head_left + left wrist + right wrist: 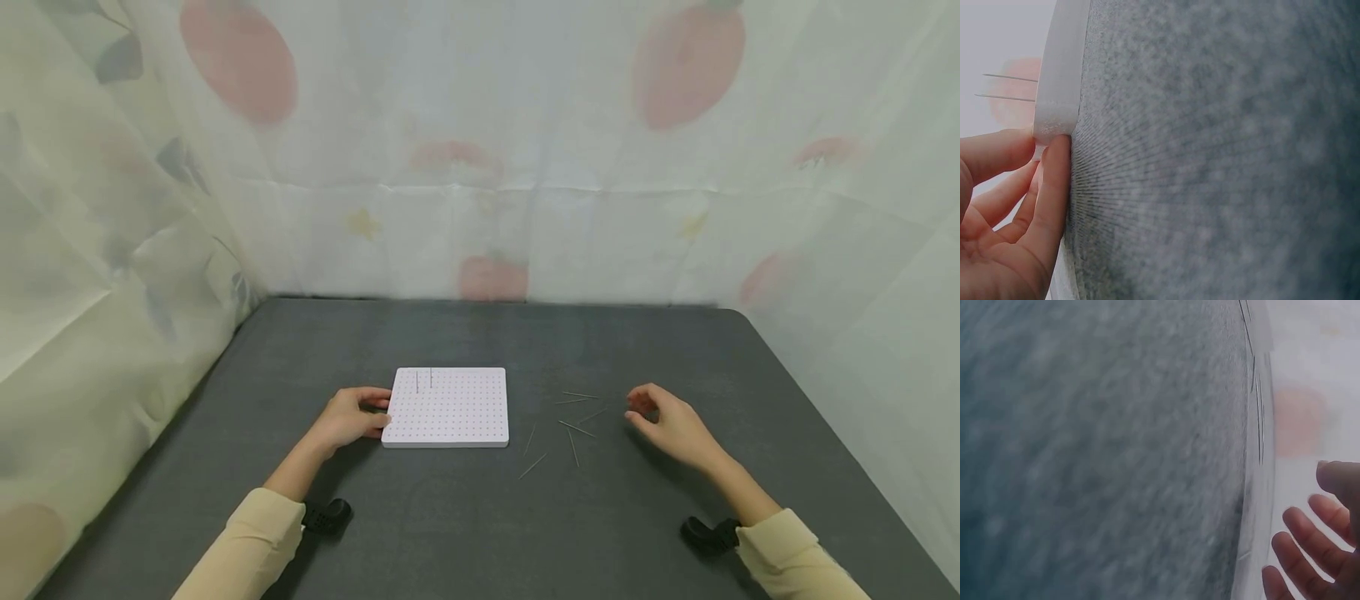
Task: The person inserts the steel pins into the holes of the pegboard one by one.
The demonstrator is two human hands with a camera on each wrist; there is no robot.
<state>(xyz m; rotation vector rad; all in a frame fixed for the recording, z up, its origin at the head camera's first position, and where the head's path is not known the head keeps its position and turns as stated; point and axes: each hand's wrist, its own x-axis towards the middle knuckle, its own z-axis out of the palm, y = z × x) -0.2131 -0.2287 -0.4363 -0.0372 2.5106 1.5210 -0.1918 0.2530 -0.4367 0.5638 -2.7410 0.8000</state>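
The perforated white board (461, 417) lies flat on the dark bench (465, 525). The left hand (348, 419) has its grip on the board's left edge, thumb opposing fingers. Two thin pins (431, 377) stand upright near the far left corner. Loose pins (577, 429) lie between board and right hand (671, 427), whose grip is moderately wide, fingers relaxed.

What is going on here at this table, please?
A person's left hand holds the left edge of a white board with a grid of small holes, lying on a dark table. Two thin upright pins stand in the board's far left part. Several loose pins lie on the table to the right of the board. Beyond them, further right, the right hand hangs above the table, its fingers loosely curved, apparently holding nothing.
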